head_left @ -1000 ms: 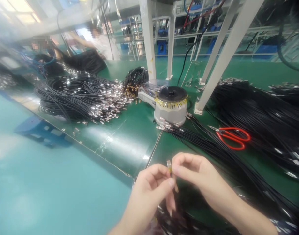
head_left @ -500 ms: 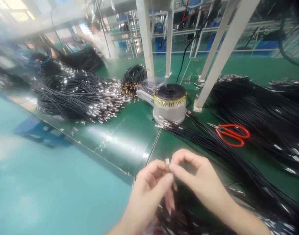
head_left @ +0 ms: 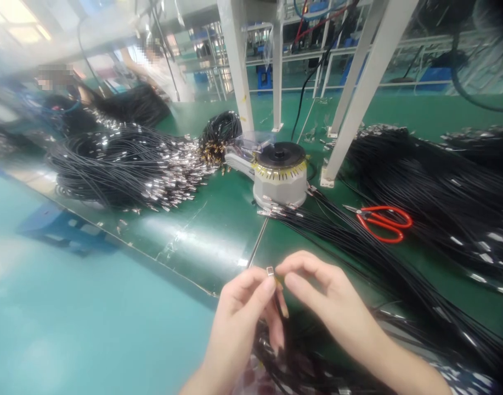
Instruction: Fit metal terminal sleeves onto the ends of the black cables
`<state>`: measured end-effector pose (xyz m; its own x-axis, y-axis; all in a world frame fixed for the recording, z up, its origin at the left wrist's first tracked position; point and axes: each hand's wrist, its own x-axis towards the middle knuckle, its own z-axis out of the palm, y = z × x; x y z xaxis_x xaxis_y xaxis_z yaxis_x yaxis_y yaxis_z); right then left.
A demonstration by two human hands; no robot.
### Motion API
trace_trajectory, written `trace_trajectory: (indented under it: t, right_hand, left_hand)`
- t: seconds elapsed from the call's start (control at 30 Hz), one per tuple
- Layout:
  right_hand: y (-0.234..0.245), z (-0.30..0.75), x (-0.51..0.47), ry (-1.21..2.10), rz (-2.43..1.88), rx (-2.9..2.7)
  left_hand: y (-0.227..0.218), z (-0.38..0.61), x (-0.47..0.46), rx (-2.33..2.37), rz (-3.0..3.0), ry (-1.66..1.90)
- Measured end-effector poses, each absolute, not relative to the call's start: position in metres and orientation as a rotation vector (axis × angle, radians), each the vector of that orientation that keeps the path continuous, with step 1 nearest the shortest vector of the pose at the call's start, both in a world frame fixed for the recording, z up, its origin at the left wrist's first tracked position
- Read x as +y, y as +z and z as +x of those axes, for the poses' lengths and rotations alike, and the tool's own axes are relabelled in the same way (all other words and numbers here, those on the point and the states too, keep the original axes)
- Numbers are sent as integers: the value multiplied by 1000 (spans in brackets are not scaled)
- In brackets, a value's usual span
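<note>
Between the thumb and forefinger of my left hand (head_left: 245, 307) is a cable's metal plug (head_left: 270, 271), its rectangular end pointing up. A bit of yellow shows just below the plug, and the cable runs down behind the fingers. My right hand (head_left: 321, 285) is beside it on the right, thumb and forefinger apart, with nothing visible between them. Below both hands lie more black cables (head_left: 292, 356), partly hidden by the wrists. Beyond the hands stands a round white tape dispenser (head_left: 280, 184) with a black top and yellow tabs around its rim.
Red-handled scissors (head_left: 383, 222) lie on a bundle of black cables (head_left: 337, 233) at the right. A coiled cable heap (head_left: 111, 164) with metal ends is at the left, and a bigger pile (head_left: 436, 181) at the right. White posts (head_left: 366, 88) rise from the green table (head_left: 218, 236). Two people are beyond.
My right thumb and forefinger have come off the plug and parted. My left hand has turned the plug so its open end shows. The view has shifted slightly.
</note>
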<state>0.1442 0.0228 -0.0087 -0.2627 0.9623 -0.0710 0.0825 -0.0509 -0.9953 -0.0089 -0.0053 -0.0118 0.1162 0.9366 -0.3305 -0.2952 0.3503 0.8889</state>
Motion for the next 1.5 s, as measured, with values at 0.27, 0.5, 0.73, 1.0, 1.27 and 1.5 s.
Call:
trace_trajectory:
  t: [0.27, 0.5, 0.73, 1.0, 1.27, 1.5]
  right_hand:
    - [-1, 142, 22, 1398, -1180, -1436]
    - [0, 140, 22, 1417, -1189, -1439]
    - [0, 137, 25, 1636, -1096, -1361]
    - [-1, 137, 23, 1388, -1137, -1512]
    - [2, 139, 24, 1371, -1194, -1488]
    - [9, 141, 42, 1758, -1000, -1426]
  left_hand:
    - [-15, -8, -10, 1054, 743, 1073]
    - [-17, -9, -10, 1084, 653, 1056]
    - [-18, -5, -9, 992, 576, 1095]
    - [-19, -6, -10, 1010, 647, 1079]
    - [-16, -10, -14, 1047, 729, 1085]
    - [-20, -8, -9, 915, 624, 1080]
